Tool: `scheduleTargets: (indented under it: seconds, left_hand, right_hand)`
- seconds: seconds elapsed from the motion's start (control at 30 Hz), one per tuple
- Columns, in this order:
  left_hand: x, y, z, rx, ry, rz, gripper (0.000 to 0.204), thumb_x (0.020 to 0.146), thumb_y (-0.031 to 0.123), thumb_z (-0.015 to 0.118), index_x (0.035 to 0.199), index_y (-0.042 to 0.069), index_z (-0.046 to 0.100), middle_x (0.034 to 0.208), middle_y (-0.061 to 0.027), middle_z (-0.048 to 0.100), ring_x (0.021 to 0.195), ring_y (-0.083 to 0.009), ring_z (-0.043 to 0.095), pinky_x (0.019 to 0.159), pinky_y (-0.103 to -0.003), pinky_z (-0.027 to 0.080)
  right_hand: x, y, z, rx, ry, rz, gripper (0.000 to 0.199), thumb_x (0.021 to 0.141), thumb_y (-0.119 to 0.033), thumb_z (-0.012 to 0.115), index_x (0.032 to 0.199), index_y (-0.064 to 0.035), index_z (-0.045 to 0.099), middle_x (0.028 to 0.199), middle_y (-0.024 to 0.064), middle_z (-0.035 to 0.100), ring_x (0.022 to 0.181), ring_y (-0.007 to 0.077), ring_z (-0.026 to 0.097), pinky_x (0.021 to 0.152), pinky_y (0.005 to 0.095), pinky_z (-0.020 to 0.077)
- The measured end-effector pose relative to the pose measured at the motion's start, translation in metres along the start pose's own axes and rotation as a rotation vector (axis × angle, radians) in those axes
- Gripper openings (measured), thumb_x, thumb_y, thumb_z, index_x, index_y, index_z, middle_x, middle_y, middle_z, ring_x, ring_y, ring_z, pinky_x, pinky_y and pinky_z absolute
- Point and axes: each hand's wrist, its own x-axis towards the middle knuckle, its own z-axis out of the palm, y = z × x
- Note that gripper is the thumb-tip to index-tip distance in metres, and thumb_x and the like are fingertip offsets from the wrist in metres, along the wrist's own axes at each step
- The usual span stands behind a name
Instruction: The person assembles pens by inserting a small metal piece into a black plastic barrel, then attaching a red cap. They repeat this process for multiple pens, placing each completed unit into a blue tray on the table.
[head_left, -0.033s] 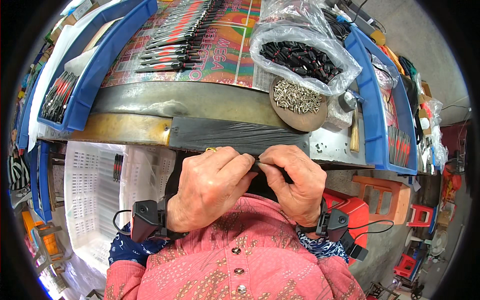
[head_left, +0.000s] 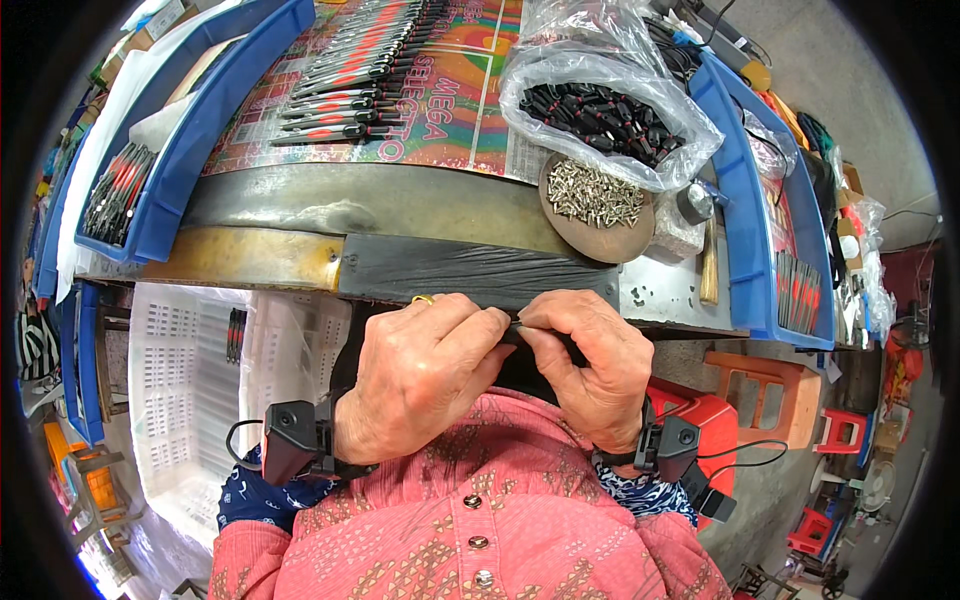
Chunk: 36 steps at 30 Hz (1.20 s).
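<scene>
My left hand point(head_left: 420, 370) and my right hand point(head_left: 590, 365) meet in front of the bench edge. Both are closed, with thumbs and fingertips pinching a small black piece point(head_left: 514, 330) between them. The fingers cover most of it, so its exact kind does not show. Just beyond my fingers runs a dark grooved wooden strip point(head_left: 470, 268) along the bench's front. Farther right on the bench, a round dish point(head_left: 580, 235) holds many small silver metal pins, and behind it an open clear bag point(head_left: 690, 165) is full of black plastic pieces.
A row of red, black and silver pen-like tools point(head_left: 345, 95) lies at the back. Blue bins point(head_left: 185, 170) with similar tools flank the bench on both sides. A brush point(head_left: 709, 265) lies right of the dish. At lower left stands a white perforated crate point(head_left: 185, 400); red stool point(head_left: 700, 420) at right.
</scene>
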Motion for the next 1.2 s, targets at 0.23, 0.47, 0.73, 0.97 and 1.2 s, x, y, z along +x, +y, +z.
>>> scheduleTargets:
  seconds: [0.23,0.47,0.73,0.97,1.2]
  left_hand:
    - [0.0003,-0.0033,0.006,0.05,0.066,0.079,0.027,0.066,0.008,0.077,0.089,0.004,0.063,0.074,-0.0066,0.056,0.062,-0.0247,0.059,0.054,-0.035,0.048]
    - [0.0009,-0.0012,0.0021,0.037,0.06,0.049,0.027,0.066,0.002,0.077,0.091,0.002,0.067,0.077,-0.0088,0.065,0.064,-0.0253,0.063,0.057,-0.035,0.049]
    - [0.0055,-0.0011,0.0025,0.032,0.094,0.053,0.023,0.068,0.0,0.076,0.09,0.002,0.068,0.077,-0.0093,0.065,0.063,-0.0251,0.064,0.056,-0.034,0.05]
    - [0.0055,-0.0007,0.0004,0.017,0.088,0.036,0.023,0.068,-0.001,0.075,0.09,0.002,0.067,0.076,-0.009,0.064,0.063,-0.025,0.064,0.056,-0.034,0.05]
    - [0.0032,0.0009,0.0042,0.004,0.075,0.046,0.023,0.068,0.0,0.076,0.089,0.003,0.067,0.075,-0.0083,0.064,0.062,-0.0247,0.064,0.055,-0.034,0.049]
  right_hand:
    - [0.0016,0.0027,-0.0024,0.02,-0.038,0.002,0.016,0.076,0.009,0.07,0.09,0.0034,0.062,0.083,0.0137,0.065,0.073,0.0288,0.064,0.064,0.0331,0.0523]
    - [-0.0037,-0.0025,-0.001,0.38,-0.053,0.458,0.012,0.087,0.004,0.066,0.098,0.0027,0.061,0.09,0.0072,0.063,0.071,0.0121,0.061,0.063,0.0244,0.0523]
    - [-0.0022,-0.0018,-0.005,0.758,-0.102,0.781,0.017,0.094,-0.001,0.062,0.109,0.0035,0.056,0.096,0.0065,0.062,0.072,0.0085,0.063,0.055,0.0207,0.0535]
    - [-0.0053,0.0008,-0.0044,0.912,-0.056,0.796,0.017,0.095,-0.002,0.062,0.11,0.0039,0.057,0.093,0.0063,0.063,0.071,0.0091,0.063,0.053,0.0213,0.0535]
    - [-0.0027,0.0008,-0.0065,0.768,-0.092,0.82,0.01,0.094,-0.004,0.064,0.1,0.0021,0.059,0.082,0.005,0.064,0.065,0.0077,0.062,0.052,0.0202,0.0518]
